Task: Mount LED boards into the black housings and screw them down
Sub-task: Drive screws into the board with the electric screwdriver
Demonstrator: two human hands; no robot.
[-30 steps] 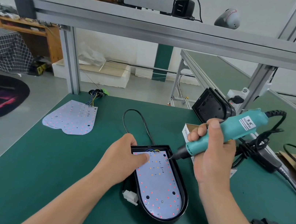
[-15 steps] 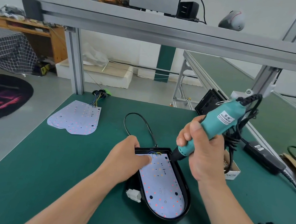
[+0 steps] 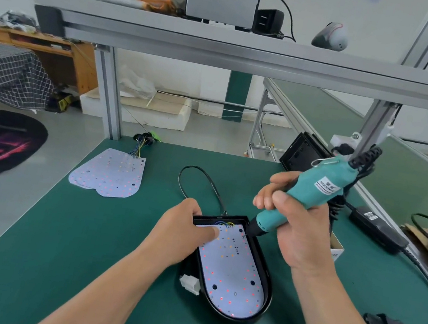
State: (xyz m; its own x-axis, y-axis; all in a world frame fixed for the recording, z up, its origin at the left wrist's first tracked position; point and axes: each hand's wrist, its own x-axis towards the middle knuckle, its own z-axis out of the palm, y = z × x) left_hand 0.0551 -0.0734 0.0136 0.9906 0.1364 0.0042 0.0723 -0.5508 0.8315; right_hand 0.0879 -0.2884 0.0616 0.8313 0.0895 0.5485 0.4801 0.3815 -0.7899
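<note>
Over the last second the electric screwdriver (image 3: 310,195) had swung from a low slant to a steeper one, its bit coming down at the far right corner of the LED board (image 3: 229,272). The right hand (image 3: 300,230) gripped the driver's barrel. The left hand (image 3: 183,229) clasped the black housing (image 3: 267,289) at its far left corner, thumb pressing the board. The board lay seated inside the housing. This looked like driving a corner screw; next, the bit needed holding square. What the small box (image 3: 336,249) held could not be told.
</note>
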